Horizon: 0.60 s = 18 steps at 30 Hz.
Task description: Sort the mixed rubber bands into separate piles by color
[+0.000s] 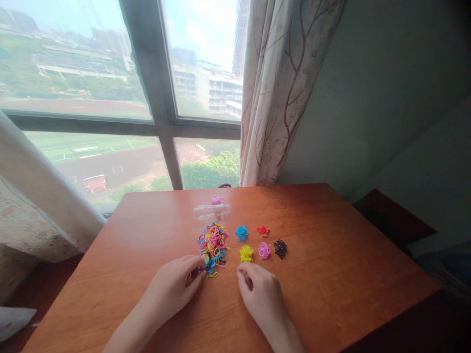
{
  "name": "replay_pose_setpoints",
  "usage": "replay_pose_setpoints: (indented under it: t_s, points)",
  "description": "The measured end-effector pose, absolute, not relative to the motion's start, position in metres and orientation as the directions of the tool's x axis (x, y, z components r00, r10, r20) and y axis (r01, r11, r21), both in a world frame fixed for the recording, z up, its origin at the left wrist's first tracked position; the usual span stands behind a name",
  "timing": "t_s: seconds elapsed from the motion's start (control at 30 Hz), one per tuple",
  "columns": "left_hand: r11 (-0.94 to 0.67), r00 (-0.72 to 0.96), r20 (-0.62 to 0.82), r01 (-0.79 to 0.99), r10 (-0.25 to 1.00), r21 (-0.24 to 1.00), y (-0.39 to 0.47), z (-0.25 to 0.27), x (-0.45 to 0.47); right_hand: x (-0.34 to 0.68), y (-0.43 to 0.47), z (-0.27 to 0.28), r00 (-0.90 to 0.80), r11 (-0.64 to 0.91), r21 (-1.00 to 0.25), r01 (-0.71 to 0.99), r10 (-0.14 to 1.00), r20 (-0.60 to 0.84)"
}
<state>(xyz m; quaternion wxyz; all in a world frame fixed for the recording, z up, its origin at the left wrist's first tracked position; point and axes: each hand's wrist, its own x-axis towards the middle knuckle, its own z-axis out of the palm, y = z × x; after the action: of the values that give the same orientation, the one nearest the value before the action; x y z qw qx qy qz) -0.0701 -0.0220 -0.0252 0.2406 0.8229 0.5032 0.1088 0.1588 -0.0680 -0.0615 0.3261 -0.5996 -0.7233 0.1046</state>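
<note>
A mixed pile of small coloured rubber bands [213,240] lies on the wooden table. My left hand [176,282] is at its lower left edge, thumb and forefinger brought together against the nearest bands; whether one is pinched there is hidden. To the right are sorted heaps: blue bands [242,233], red bands [263,230], yellow bands [246,253], pink bands [264,250] and black bands [280,249]. Just below the yellow heap, my right hand [261,289] is closed with curled fingers, its thumb near the forefinger. I cannot make out anything in it.
Behind the mixed pile, a clear plastic bottle-shaped container [211,212] lies on its side, with a pink round object [217,200] beyond it. The wooden table [331,274] reaches towards a window and a patterned curtain [272,88] at the back.
</note>
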Motion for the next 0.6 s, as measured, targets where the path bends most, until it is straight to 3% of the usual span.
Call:
replay_pose_setpoints:
  t_s: [0.6]
  points:
    - [-0.419, 0.502, -0.089, 0.795, 0.86, 0.439, -0.025, -0.031, -0.063, 0.133, -0.073, -0.068, -0.127, 0.265, -0.581, 0.769, 0.955, 0.267]
